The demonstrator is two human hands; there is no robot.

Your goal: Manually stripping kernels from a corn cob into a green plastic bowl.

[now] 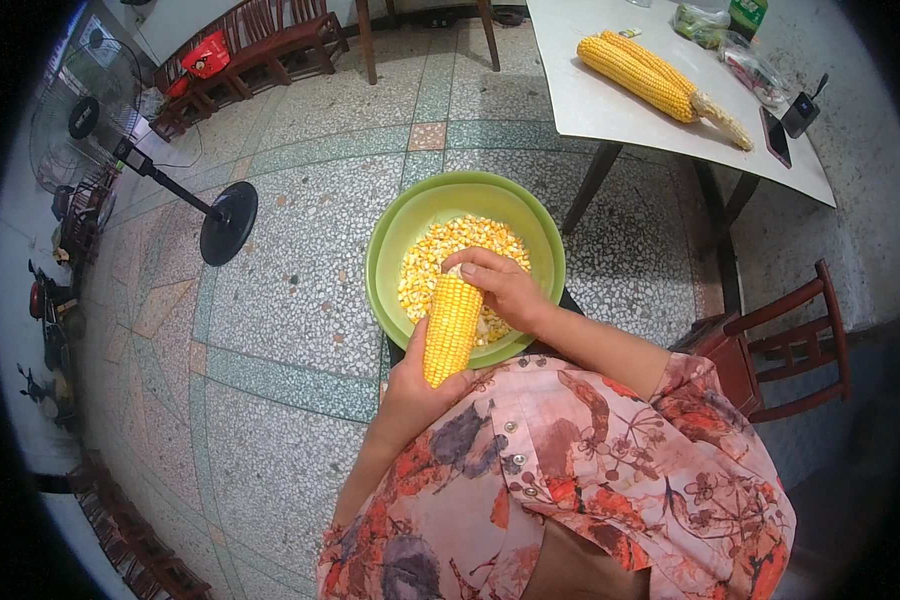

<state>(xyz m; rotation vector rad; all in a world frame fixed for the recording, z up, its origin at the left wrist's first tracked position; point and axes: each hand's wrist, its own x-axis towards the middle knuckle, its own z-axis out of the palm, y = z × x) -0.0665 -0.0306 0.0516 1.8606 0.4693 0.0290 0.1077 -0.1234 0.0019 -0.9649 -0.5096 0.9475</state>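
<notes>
A yellow ear of corn (452, 328) is held tilted over the near rim of a green plastic basin (547, 217). My left hand (414, 382) is closed around its lower part, the thumb along one side. My right hand (499, 285) grips the upper end, with thumb and forefinger at the pale tip. Loose corn kernels (420, 259), yellow and whitish, lie in the basin beneath. Part of the kernels is hidden by the right hand and the ear. On the white table (577, 105) at the upper right lie more ears of corn (637, 75), side by side.
A phone (775, 136), a small black device (801, 114) and plastic bags (754, 71) lie on the table. A red-brown wooden chair (787, 345) stands at the right. A black standing fan (229, 223) is at the left, and a wooden bench (270, 45) stands at the back.
</notes>
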